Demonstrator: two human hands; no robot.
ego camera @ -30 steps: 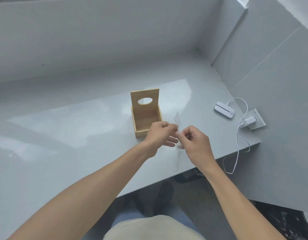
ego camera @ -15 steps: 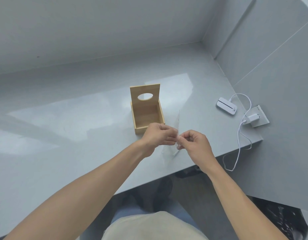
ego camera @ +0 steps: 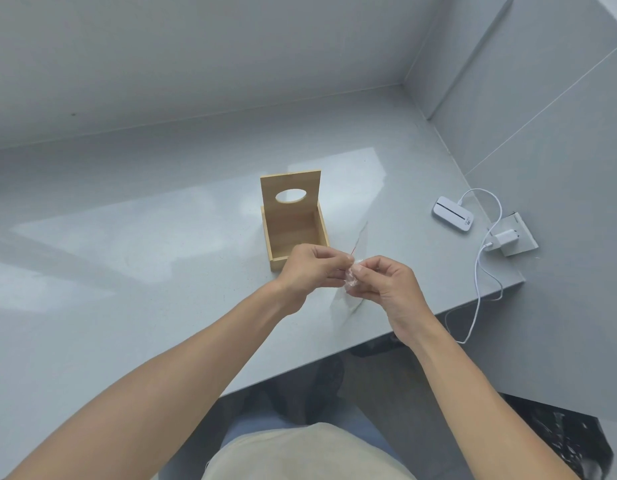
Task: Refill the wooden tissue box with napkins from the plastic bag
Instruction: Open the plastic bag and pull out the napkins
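Note:
The wooden tissue box (ego camera: 293, 233) stands on the grey counter, its lid with an oval hole raised upright at the back; the inside looks bare. Just in front of it and to its right, my left hand (ego camera: 312, 268) and my right hand (ego camera: 386, 284) meet, both pinching a clear plastic bag (ego camera: 355, 268). The bag is thin and see-through, crumpled between my fingertips, with a faint red line near its top edge. No napkins are visible.
A white flat device (ego camera: 452, 213) with a white cable (ego camera: 480, 271) lies at the counter's right, plugged through an adapter (ego camera: 505, 239) into a wall socket. The counter edge (ego camera: 438, 310) runs just under my right hand. A black bag (ego camera: 570, 441) sits on the floor, lower right.
Both hands stay together on the bag and have crumpled it more tightly between the fingertips. My view has shifted slightly; the box has not moved.

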